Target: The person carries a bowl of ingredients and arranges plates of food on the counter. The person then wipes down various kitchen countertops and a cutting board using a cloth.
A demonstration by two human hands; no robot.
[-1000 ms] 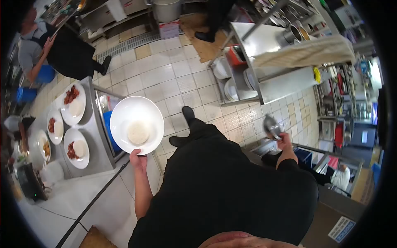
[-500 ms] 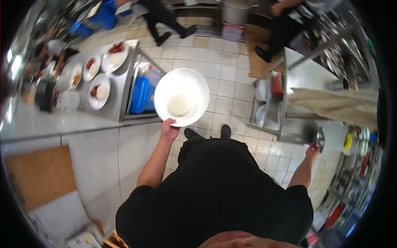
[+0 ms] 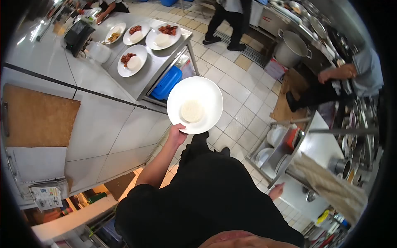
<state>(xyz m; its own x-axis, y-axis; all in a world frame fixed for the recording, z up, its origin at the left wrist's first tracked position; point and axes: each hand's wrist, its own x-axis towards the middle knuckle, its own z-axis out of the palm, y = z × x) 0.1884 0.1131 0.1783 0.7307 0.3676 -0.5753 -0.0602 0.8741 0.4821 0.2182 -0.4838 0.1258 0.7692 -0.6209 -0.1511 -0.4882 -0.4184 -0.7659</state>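
Note:
My left hand (image 3: 178, 134) grips the near rim of a white plate (image 3: 211, 93), thumb on top. A round, flat-topped mound of rice (image 3: 192, 110) sits on the plate, which is held out over the floor. My right hand (image 3: 276, 191) is beside the edge of the steel table on the right, its fingers partly stretched out and nothing seen in them. A small metal bowl (image 3: 310, 195) rests on that table, apart from the hand.
Plates of rice and reddish meat (image 3: 132, 61) stand on a steel table (image 3: 142, 84) at the upper left, above a blue bin (image 3: 167, 82). Stacked plates (image 3: 264, 156) fill a shelf on the right. A co-worker (image 3: 351, 76) stands near a large pot (image 3: 292, 47); another person's legs (image 3: 227, 27) are farther back.
My right hand has let go of the metal bowl, which now lies on the steel table. My body and view have turned left, with the plate still in my left hand.

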